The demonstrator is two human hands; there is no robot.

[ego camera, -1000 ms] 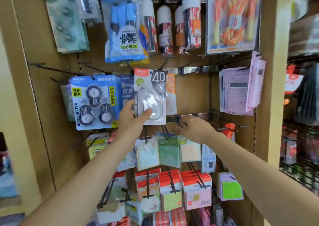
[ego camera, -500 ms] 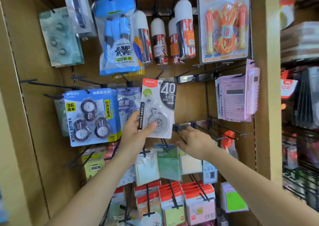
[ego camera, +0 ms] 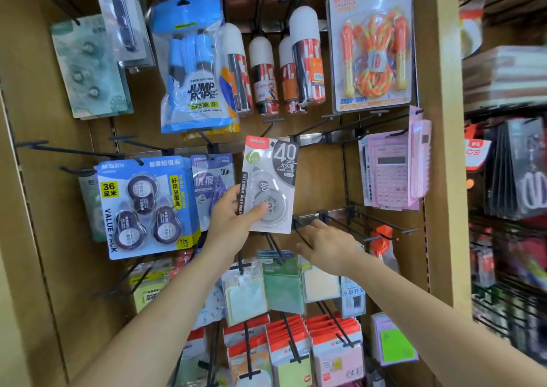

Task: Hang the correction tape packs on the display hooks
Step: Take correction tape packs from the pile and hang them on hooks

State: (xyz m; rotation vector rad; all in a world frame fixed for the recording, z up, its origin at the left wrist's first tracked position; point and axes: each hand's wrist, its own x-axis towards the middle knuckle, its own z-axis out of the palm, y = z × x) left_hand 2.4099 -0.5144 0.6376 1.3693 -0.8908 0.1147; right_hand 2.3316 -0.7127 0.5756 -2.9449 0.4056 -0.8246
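Pointing header-up, upright correction tape pack (ego camera: 269, 185)

- The left hand (ego camera: 233, 221) and its long arm are bare, right down to the edge.
- The right hand (ego camera: 328, 244) and arm are bare too.

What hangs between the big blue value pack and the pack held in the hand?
In the head view, a smaller purple-blue tape pack marked 30m hangs there, between the blue value pack and the grey pack gripped by the left hand.
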